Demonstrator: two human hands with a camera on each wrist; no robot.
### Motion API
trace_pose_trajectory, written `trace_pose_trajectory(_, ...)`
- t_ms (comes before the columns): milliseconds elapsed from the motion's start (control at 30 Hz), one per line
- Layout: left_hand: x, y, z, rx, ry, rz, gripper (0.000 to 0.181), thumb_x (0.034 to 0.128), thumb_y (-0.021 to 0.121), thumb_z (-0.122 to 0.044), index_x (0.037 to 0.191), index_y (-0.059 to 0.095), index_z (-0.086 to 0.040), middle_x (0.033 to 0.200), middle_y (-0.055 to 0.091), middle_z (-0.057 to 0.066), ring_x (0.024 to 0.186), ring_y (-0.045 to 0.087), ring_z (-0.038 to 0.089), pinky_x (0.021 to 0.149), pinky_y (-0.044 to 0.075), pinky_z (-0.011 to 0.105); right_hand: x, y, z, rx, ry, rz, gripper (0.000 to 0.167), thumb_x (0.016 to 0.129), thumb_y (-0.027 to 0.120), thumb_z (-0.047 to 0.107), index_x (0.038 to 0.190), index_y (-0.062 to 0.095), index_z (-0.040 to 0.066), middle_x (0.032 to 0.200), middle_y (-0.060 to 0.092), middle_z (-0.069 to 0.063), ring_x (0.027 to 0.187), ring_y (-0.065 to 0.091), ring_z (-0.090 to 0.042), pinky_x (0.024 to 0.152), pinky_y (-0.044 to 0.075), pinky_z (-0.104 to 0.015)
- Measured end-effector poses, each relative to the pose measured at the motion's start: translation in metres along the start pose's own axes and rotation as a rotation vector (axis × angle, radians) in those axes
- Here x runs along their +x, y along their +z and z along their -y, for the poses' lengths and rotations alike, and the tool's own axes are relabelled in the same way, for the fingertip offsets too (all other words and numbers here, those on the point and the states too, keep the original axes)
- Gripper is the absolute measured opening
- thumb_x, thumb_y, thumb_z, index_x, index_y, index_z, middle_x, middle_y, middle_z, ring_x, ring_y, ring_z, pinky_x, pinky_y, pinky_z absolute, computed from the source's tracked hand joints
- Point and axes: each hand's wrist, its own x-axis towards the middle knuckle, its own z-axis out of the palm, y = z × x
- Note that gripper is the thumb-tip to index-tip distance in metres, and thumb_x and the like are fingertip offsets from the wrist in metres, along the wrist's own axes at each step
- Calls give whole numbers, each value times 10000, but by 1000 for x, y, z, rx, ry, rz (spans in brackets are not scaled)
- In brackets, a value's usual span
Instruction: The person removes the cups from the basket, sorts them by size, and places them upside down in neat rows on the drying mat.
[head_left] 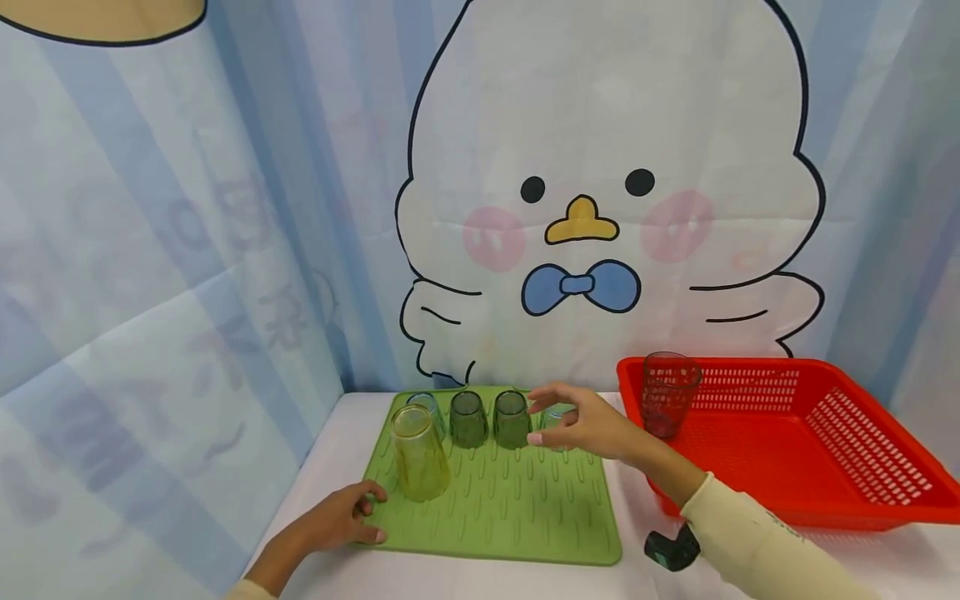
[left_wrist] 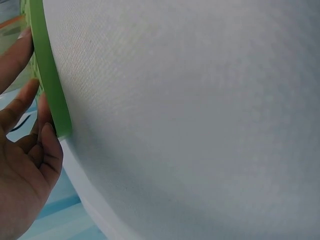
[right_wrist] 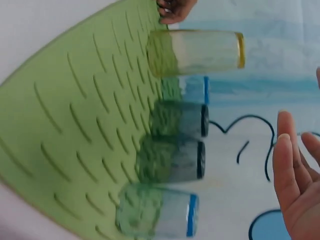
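My right hand [head_left: 581, 421] is raised beside the right end of a row of glasses, fingers loosely bent and nothing between them. In the right wrist view it is apart from the glasses. A clear blue-rimmed glass [right_wrist: 157, 212] ends the row, partly behind this hand in the head view. Two dark grey glasses [head_left: 468, 420] [head_left: 512, 419] and another blue-rimmed glass [head_left: 426, 403] continue the row leftward. A taller yellow glass [head_left: 422, 458] stands in front of the latter. All stand on a green ridged mat [head_left: 517, 517], whose left edge my left hand [head_left: 337, 517] touches with relaxed fingers.
To the right is a red plastic basket [head_left: 825, 508] with a dark clear glass [head_left: 670, 398] upright at its left end. A small black object [head_left: 672, 548] is beneath my right forearm. A curtain [head_left: 600, 333] with a cartoon bird hangs behind the white table.
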Motion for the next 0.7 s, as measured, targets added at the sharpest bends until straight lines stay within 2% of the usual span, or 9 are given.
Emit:
trace_pose_trajectory(67, 0, 0, 1, 5, -2, -1, 472, 844, 819, -201, 1196, 580, 5, 960, 552, 78, 792, 487, 171, 671, 414, 265, -6, -12, -1, 10, -5, -5, 571, 903, 761, 248, 1394, 518, 84, 1308, 591, -163, 819, 731, -245, 776, 588, -386)
trace_pose_trajectory(233, 1, 0, 4, 4, -11, -2, 481, 837, 826, -212, 1193, 581, -2, 961, 552, 78, 792, 491, 171, 670, 418, 266, -19, -45, -7, -27, -8, -74, 527, 913, 750, 233, 1378, 536, 109, 1285, 615, -153, 821, 718, -246, 737, 585, -376)
trace_pose_trajectory(533, 1, -1, 3, 4, -13, -6, 475, 837, 824, -199, 1192, 581, 2, 959, 556, 80, 805, 499, 191, 676, 427, 276, -42, -103, -25, -100, 27, -270, 490, 958, 694, 252, 1381, 522, 72, 1282, 612, -201, 887, 713, -275, 744, 586, -355)
trace_pose_trajectory(700, 2, 0, 0, 4, -25, -1, 476, 837, 824, -198, 1192, 580, 5, 957, 554, 82, 795, 502, 181, 670, 428, 268, -54, -127, -34, -200, 69, -444, 517, 979, 656, 360, 1398, 518, 90, 1257, 631, -110, 971, 656, -56, 829, 554, -252)
